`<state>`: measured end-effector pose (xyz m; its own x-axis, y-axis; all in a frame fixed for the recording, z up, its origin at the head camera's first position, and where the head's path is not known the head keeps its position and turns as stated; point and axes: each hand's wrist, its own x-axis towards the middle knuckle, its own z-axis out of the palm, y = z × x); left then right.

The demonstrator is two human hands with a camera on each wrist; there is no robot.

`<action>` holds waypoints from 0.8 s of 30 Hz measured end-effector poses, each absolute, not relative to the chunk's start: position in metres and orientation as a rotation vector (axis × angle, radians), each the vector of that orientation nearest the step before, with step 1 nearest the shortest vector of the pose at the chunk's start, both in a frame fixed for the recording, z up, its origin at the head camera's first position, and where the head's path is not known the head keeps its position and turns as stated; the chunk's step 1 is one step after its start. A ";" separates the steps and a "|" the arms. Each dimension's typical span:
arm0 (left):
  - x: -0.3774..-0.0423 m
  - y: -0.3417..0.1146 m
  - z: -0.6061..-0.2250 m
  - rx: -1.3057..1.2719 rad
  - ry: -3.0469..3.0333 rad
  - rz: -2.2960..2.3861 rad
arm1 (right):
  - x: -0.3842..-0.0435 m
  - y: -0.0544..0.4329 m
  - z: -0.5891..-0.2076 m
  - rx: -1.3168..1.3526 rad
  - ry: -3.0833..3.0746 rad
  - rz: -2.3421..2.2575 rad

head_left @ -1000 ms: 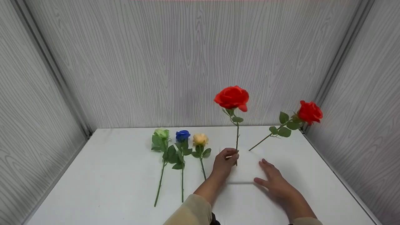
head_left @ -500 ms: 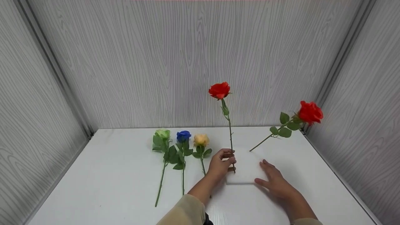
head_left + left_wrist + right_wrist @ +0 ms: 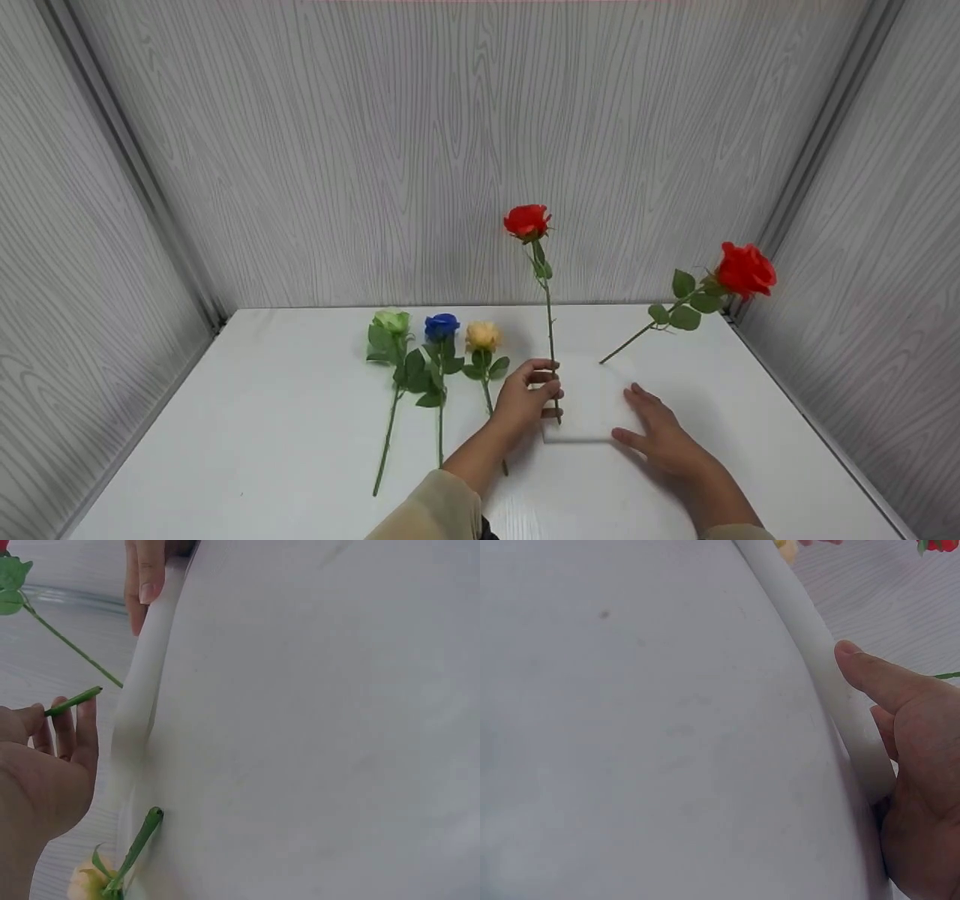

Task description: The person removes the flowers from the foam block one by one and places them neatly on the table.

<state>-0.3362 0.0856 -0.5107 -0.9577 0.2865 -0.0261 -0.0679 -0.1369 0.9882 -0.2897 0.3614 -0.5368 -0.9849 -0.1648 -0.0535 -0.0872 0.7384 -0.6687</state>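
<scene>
My left hand (image 3: 525, 397) holds a red rose (image 3: 528, 221) by the lower stem, the bloom upward and leaning slightly left. In the left wrist view the cut end of its stem (image 3: 75, 700) sticks out past the fingers. The stem's lower end is over the left side of a white block (image 3: 589, 409). My right hand (image 3: 664, 439) touches the block's right side, thumb and fingers spread; the right wrist view shows the straight thumb along the block's edge (image 3: 847, 720). A second red rose (image 3: 745, 270) slants up to the right, its stem end meeting the block's far part.
Left of the block, a green rose (image 3: 391, 322), a blue rose (image 3: 441, 327) and a yellow rose (image 3: 484, 336) lie in a row on the white table (image 3: 262, 420). Grey wood-grain panels (image 3: 360, 150) stand behind and at both sides.
My left hand has drawn the red rose slightly left and toward me, its bloom turning and now looking smaller. The right hand, the block and the slanting rose stay put.
</scene>
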 end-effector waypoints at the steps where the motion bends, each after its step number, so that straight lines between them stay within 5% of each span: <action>1: -0.336 0.085 -0.510 0.246 1.892 2.190 | -0.290 0.362 -0.537 -0.212 2.831 -1.074; 24: -0.340 0.054 -0.512 0.162 2.039 2.083 | -0.289 0.361 -0.536 -0.258 2.844 -1.089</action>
<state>-0.3398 0.0536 -0.5119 -0.9692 0.2341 -0.0758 -0.0808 -0.0117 0.9967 -0.2889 0.3610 -0.5356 -0.9821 -0.1875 -0.0192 -0.1267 0.7323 -0.6691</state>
